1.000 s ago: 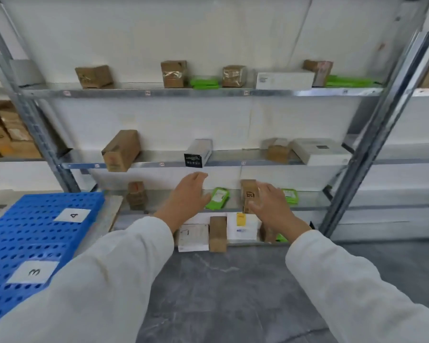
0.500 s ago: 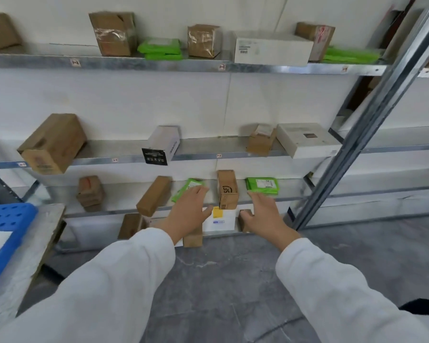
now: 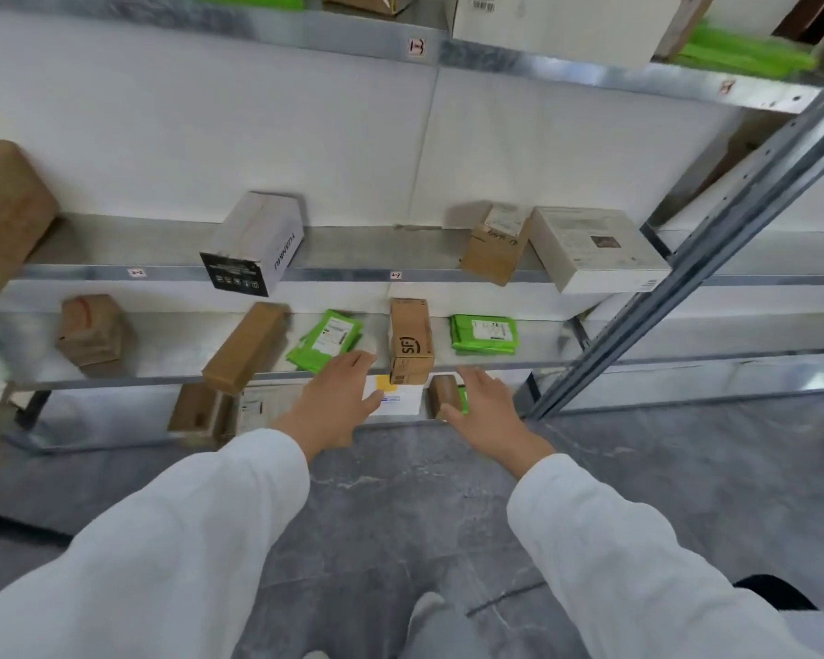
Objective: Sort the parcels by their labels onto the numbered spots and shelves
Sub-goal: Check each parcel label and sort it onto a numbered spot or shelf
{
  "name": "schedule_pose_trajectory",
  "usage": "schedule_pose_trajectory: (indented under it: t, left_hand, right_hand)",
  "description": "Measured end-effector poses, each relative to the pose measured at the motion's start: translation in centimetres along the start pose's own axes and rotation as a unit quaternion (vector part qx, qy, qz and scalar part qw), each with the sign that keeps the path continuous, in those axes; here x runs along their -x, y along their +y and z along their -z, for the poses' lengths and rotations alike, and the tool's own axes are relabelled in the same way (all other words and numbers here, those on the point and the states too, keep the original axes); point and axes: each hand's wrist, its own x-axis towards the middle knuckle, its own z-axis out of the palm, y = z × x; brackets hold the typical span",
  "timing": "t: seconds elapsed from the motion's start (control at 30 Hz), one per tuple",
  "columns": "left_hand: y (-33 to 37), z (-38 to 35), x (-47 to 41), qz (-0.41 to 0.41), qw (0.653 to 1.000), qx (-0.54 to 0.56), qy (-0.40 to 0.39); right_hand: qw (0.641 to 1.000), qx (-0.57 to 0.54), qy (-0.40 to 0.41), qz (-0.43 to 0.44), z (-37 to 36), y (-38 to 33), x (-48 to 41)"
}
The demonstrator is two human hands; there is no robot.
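Both hands have dropped lower and reached further in since a moment ago, and the view has closed in on the rack, so the blue tray at the left is gone from sight. Now the left hand (image 3: 338,401) and the right hand (image 3: 486,406) sit low in the middle of the frame, either side of a white parcel (image 3: 403,402) lying flat on the lowest shelf, tucked under the metal rim (image 3: 115,380) of the shelf above. Neither hand grips anything. The left has its fingers straight and a little spread, its tips over the parcel's left edge. The right is flat-fingered at a small brown box (image 3: 441,391) just right of the parcel, though I cannot be sure it touches. Coming in from two sides looks to me like the way to draw a flat parcel out of a tight slot without knocking the tall brown box (image 3: 410,342) standing directly above. The parcel itself is thin and white, with a yellow sticker near its top and a small blue-printed label below. The print is too small to read, so I cannot tell which numbered spot it belongs to. Little tags (image 3: 396,275) on the shelf rims mark those spots.
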Motion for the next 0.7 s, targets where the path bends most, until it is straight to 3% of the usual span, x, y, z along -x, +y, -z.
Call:
schedule_pose_trajectory:
  t: [0.5,0.7]
  left_hand:
    - [-0.6,-14.3,-12.0,0.172,0.98,0.051,-0.082]
    - [-4.9,-25.4,-18.7,0.2,0.973,0.051,-0.099]
  right_hand:
    - [0.988,-0.046,-0.149,0.006,-8.3,13.5,-16.5]
    - [0.981,-0.058,-0.187,-0.01,-18.5,20.7,-24.7]
